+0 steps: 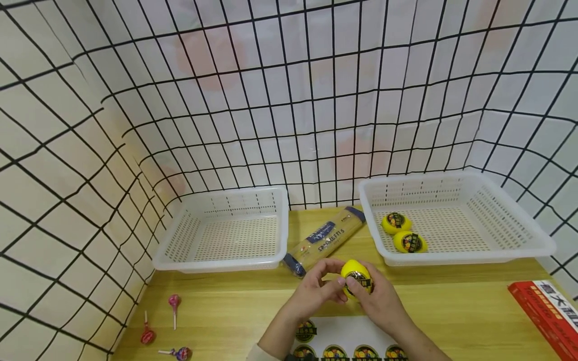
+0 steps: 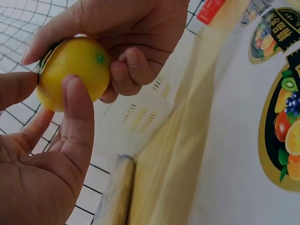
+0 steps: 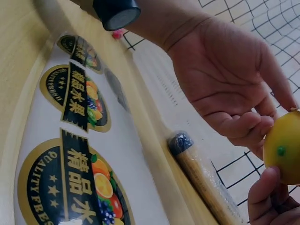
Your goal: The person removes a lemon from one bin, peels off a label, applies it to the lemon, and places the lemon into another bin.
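Both hands hold a yellow lemon (image 1: 350, 267) above the table, in front of the baskets. My left hand (image 1: 313, 291) pinches its left side between thumb and fingers. My right hand (image 1: 381, 298) grips the other side, its thumb on the black and gold fruit label (image 1: 361, 282) stuck to the lemon. A green tip of the lemon (image 2: 77, 70) faces the left wrist camera. Under the hands lies a white sheet (image 1: 343, 328) of similar round labels, partly hidden by the forearms.
The right white basket (image 1: 474, 258) holds two labelled lemons (image 1: 410, 242); a second basket (image 1: 221, 265) stands left. Between them lies a spaghetti pack (image 1: 327, 238). Lollipops (image 1: 147, 335) lie front left, a red tomato sauce box (image 1: 537, 311) far right. Black grid-patterned sheeting (image 1: 271, 100) surrounds the table.
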`<state>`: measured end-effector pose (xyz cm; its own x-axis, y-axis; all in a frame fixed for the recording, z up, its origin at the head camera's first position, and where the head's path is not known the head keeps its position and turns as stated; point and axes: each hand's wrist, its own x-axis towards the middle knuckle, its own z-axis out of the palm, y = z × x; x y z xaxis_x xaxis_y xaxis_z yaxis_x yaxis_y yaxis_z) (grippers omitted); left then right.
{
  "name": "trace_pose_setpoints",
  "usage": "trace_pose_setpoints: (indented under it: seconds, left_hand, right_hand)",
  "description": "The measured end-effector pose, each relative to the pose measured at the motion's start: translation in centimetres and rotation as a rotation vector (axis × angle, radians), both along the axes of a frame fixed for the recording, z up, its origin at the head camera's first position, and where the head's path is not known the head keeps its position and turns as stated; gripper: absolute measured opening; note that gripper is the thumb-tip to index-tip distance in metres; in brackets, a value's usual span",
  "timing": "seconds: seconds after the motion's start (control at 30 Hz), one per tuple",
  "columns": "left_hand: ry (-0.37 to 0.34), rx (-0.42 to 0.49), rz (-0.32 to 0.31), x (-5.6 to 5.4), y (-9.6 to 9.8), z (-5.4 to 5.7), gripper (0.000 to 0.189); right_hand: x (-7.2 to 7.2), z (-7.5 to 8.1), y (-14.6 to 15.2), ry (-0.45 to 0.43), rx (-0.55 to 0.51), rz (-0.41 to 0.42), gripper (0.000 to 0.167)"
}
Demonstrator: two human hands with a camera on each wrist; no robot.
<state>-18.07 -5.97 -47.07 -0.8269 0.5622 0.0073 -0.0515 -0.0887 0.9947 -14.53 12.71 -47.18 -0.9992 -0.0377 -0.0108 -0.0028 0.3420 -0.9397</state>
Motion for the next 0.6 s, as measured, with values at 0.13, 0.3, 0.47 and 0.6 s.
trace_pose_setpoints:
  seconds: [0.13,0.3,0.47,0.6]
  left_hand:
    - [0.018,-0.023,-0.006,0.2,0.1,0.0,0.04]
    - [0.076,-0.12,-0.035,0.6,0.5,-0.2,0.048]
    - [0.164,-0.253,-0.03,1.2,1.0,0.0,0.052]
    - [0.196,-0.269,-0.015,1.5,1.4,0.0,0.052]
  right_hand:
    - [0.1,-0.2,-0.3,0.072,0.083,-0.049,0.041]
    - [0.4,-0.7,-0.6,0.212,0.117,-0.074,0.031]
    - [0.7,-1.0,-0.8,0.265,0.12,-0.075,0.029]
    - [1.0,-1.1,-1.2,0.24,0.095,-0.086,0.031]
